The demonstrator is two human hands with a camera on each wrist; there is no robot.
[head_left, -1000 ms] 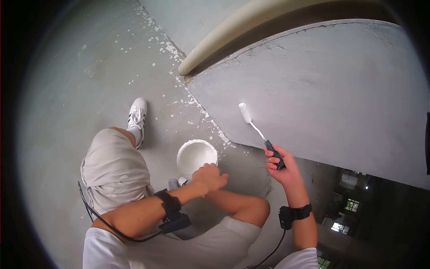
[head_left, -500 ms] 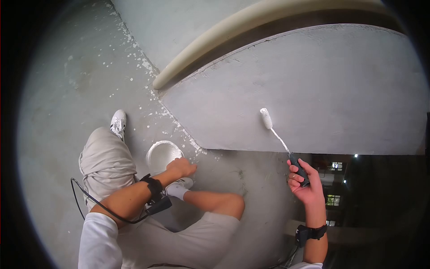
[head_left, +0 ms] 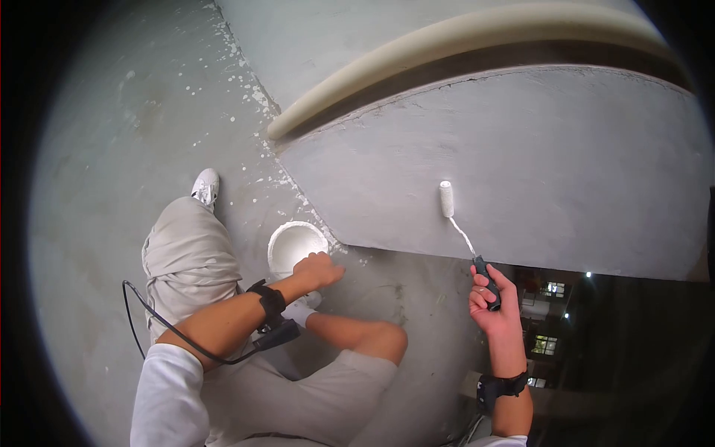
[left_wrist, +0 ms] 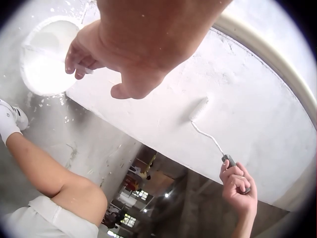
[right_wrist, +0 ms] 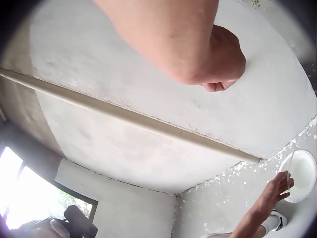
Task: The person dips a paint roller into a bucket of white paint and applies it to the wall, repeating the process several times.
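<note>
The right hand grips the dark handle of a small paint roller. Its white sleeve lies against the grey wall panel, pointing up in the head view; whether it presses there is unclear. Fingers of the left hand curl around the thin handle of a white bucket, at the bucket's right side in the head view. White paint coats the rim. In the right wrist view the right hand hides the roller.
A cream rail runs above the panel's upper edge. White splashes dot the floor along the wall base. The person's legs and shoes are close to the bucket. Beyond the panel's lower edge is a dark area with lit windows.
The roller has shifted right along the panel, away from its left corner, mostly during the first half second. The head view has swung too. Both hands keep their holds.
</note>
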